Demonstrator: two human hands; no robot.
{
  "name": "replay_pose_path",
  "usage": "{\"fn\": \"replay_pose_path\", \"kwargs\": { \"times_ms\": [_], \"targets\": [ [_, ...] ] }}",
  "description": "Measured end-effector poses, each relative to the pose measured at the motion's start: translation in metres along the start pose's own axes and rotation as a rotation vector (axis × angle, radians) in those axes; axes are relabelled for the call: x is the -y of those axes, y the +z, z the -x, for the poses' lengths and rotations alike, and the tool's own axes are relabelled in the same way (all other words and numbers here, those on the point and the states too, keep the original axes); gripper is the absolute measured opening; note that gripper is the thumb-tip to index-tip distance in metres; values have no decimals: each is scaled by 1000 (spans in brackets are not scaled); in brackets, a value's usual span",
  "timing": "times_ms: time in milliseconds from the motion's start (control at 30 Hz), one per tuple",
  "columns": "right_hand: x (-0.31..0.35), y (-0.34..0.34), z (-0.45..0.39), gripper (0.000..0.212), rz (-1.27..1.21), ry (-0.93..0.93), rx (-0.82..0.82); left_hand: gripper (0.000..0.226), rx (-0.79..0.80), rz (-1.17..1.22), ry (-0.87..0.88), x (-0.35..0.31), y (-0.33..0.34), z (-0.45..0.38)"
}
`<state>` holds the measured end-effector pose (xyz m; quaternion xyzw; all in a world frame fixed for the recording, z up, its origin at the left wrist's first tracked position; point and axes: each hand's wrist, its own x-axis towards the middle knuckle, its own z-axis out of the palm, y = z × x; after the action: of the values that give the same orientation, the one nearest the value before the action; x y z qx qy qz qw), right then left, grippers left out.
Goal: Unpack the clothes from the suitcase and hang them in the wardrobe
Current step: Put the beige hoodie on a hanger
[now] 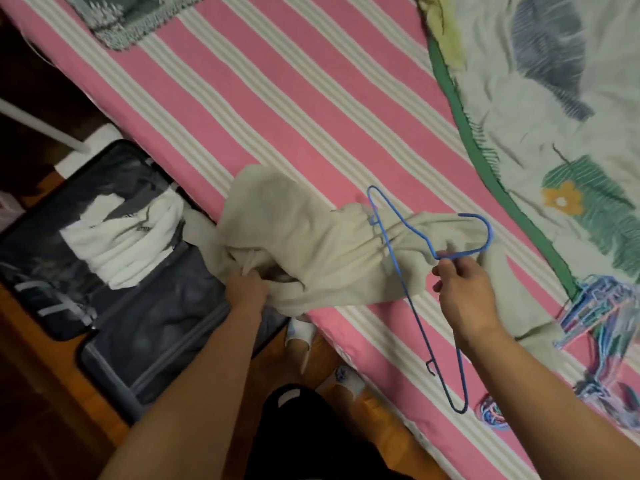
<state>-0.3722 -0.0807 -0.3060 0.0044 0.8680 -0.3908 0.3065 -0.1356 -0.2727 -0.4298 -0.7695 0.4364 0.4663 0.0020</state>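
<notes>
Fingers of the left hand [246, 287] vanish gripping one beige garment [311, 237]; the right hand [464, 292] pinches one blue hanger [398, 268].

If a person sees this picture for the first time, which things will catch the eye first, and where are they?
First the pink striped bed sheet, running across the middle. On it lies a beige garment; the left hand grips its lower edge, and the right hand pinches a blue hanger over it. At lower left, an open suitcase on the floor holds white clothes.
</notes>
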Motion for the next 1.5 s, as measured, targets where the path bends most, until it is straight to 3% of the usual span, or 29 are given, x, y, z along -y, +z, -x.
{"fn": "replay_pose_path", "kwargs": {
  "times_ms": [233, 367, 433, 567, 667, 800, 867, 967, 1067, 1167, 1200, 1333, 1400, 1500],
  "targets": [
    [74, -24, 50, 37, 205, -221, 231, 17, -155, 68, 536, -81, -119, 165],
    [144, -12, 90, 83, 200, -325, 434, 20, -65, -58, 883, -117, -156, 259],
    [167, -3, 114, 88, 320, -409, 507, 25, -81, -85, 1010, -129, -165, 293],
    [182, -39, 120, 33, 423, -509, 239, 43, -171, -130, 1079, -145, -194, 324],
    [211, -108, 93, 31, 480, -453, 83, 38, -258, -269, 1080, -177, -226, 334],
    [311, -198, 91, 29, 433, -607, -160, 29, -407, -375, 1236, -287, -260, 395],
    [363, -249, 100, 24, 355, -680, -297, 27, -377, -252, 1269, -342, -275, 450],
    [394, -312, 113, 19, 275, -732, -471, 18, -253, -209, 1288, -374, -286, 501],
    [370, -339, 107, 19, 263, -729, -520, 15, -107, -227, 1295, -350, -261, 511],
    [294, -318, 83, 11, 326, -616, -365, 13, 20, -169, 1281, -292, -193, 469],
    [258, -305, 75, 4, 343, -546, -268, 10, 78, -119, 1211, -268, -165, 450],
    [97, -261, 69, 24, 296, -328, 45, 16, 300, 127, 765, -162, -63, 374],
    [26, -246, 74, 25, 208, -264, 82, 11, 389, 90, 604, -117, -29, 348],
    [-55, -233, 89, 18, 34, -160, -15, 17, 574, -82, 367, -67, 3, 319]
  ]
}}
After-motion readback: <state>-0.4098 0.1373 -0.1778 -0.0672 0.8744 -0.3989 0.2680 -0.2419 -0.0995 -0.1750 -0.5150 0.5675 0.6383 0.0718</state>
